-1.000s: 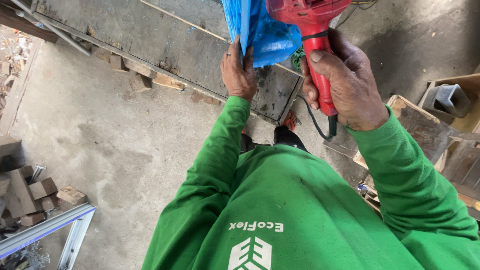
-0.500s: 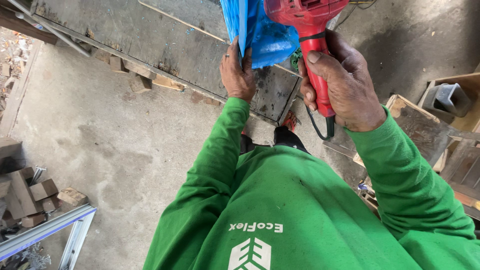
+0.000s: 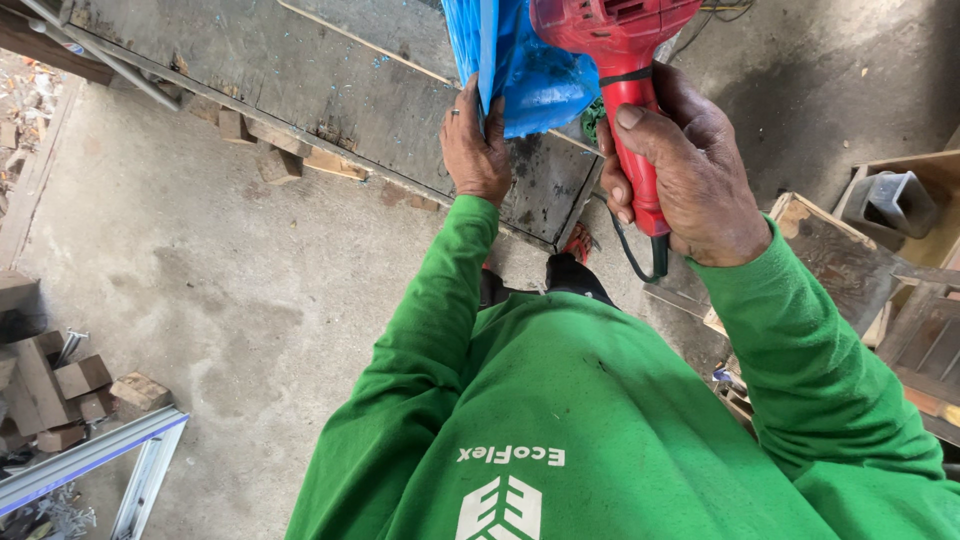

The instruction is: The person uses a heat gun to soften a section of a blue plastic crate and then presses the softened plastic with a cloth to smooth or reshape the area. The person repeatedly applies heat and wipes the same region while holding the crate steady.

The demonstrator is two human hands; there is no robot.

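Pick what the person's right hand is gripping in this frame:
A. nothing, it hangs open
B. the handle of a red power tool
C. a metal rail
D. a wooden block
B: the right hand is wrapped around the handle of the red power tool, while the left hand steadies the blue plastic piece beside it.

Power tool (image 3: pixel 625 60) is seen in red w/ a black band round the handle and a black cord below; the plastic piece (image 3: pixel 520 60) beside it is bright blue. Sleeves and shirt (image 3: pixel 600 420) are shown in vivid green w/ white lettering and a white emblem. Board (image 3: pixel 330 100) is dark grey-brown, flecked w/ blue bits; floor (image 3: pixel 200 290) is dull grey, wood blocks (image 3: pixel 60 385) reddish-brown.
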